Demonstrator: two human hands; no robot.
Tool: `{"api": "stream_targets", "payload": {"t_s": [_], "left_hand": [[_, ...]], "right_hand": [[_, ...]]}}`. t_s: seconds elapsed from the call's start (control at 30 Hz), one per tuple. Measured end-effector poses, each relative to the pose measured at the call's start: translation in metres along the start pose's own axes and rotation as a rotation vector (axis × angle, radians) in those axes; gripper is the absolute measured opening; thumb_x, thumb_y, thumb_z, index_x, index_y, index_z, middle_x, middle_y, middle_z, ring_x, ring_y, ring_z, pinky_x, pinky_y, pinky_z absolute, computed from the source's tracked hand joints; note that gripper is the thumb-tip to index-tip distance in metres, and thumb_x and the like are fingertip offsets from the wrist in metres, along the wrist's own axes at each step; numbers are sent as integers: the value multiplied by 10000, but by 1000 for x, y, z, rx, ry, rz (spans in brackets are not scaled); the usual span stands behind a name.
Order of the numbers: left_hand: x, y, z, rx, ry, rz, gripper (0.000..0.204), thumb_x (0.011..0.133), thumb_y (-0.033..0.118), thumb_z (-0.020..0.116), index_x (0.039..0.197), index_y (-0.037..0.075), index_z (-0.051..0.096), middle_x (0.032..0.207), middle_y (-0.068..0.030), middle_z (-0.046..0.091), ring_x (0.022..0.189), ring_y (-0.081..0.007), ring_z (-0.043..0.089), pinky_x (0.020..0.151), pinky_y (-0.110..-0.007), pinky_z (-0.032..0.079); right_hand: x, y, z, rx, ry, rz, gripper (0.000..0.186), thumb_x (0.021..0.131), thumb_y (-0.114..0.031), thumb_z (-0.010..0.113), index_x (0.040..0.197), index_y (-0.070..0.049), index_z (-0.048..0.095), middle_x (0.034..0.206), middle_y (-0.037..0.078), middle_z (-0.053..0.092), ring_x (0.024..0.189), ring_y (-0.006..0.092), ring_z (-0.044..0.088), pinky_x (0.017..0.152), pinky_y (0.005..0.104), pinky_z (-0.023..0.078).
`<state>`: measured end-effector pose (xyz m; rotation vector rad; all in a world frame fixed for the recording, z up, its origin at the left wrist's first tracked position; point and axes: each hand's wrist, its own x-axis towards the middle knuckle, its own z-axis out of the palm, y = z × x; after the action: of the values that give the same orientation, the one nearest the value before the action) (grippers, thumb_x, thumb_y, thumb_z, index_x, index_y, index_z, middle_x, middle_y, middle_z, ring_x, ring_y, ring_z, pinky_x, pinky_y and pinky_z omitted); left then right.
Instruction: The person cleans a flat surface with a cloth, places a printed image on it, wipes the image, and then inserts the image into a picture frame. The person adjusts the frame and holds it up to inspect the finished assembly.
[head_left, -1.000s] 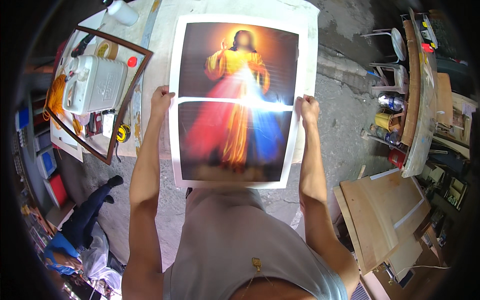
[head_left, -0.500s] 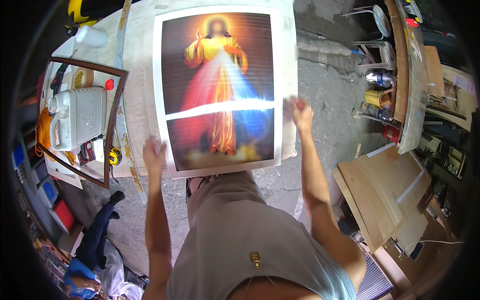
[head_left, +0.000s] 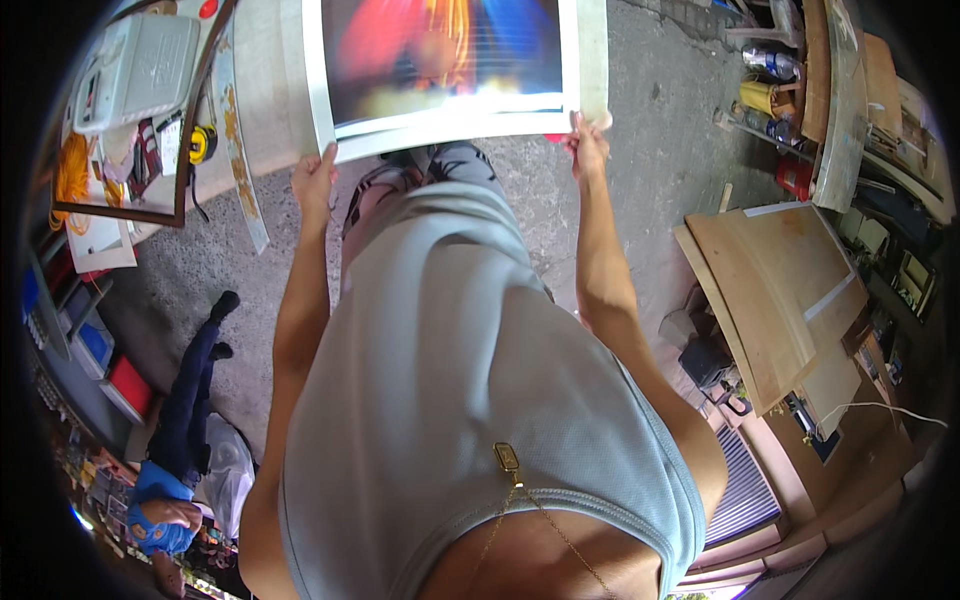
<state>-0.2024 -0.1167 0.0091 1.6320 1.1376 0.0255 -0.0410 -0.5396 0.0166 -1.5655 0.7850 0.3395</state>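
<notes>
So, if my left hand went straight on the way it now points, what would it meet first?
Most likely the print, at its near left corner. Your left hand is already right by it, though depth is unclear, so I cannot tell whether they touch.

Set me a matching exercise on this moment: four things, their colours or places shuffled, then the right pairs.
1. Poster
2. Rope
3. Tape measure
4. Frame

A. Yellow and black
B. Dark brown
C. Between left hand and right hand
D. Orange

Pairs: 1-C, 2-D, 3-A, 4-B
</notes>
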Motion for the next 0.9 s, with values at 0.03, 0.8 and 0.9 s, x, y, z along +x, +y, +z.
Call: {"api": "stream_targets", "payload": {"t_s": [0.03, 0.8, 0.9], "left_hand": [[1, -1, 1, -50, -15, -25, 381, 764, 363, 768, 773, 20, 602, 628, -31, 580, 539, -87, 509, 502, -229, 408], [-20, 9, 14, -358, 175, -157, 393, 764, 315, 776, 818, -42, 620, 704, -112, 634, 554, -144, 609, 495, -229, 487], [-5, 2, 16, -333, 216, -181, 393, 734, 284, 805, 807, -52, 615, 674, -115, 627, 524, -146, 596, 467, -236, 478]], "right_hand": [[1, 1, -2, 16, -22, 9, 283, 836, -334, 701, 847, -67, 609, 679, 15, 606, 574, 101, 581, 528, 242, 458], [10, 0, 1, 17, -135, -42, 290, 757, -276, 787, 715, -52, 608, 603, 45, 617, 479, 105, 567, 448, 207, 464], [8, 3, 5, 102, -175, -59, 282, 754, -259, 790, 697, -53, 606, 577, 48, 609, 443, 107, 546, 422, 201, 450]]}}
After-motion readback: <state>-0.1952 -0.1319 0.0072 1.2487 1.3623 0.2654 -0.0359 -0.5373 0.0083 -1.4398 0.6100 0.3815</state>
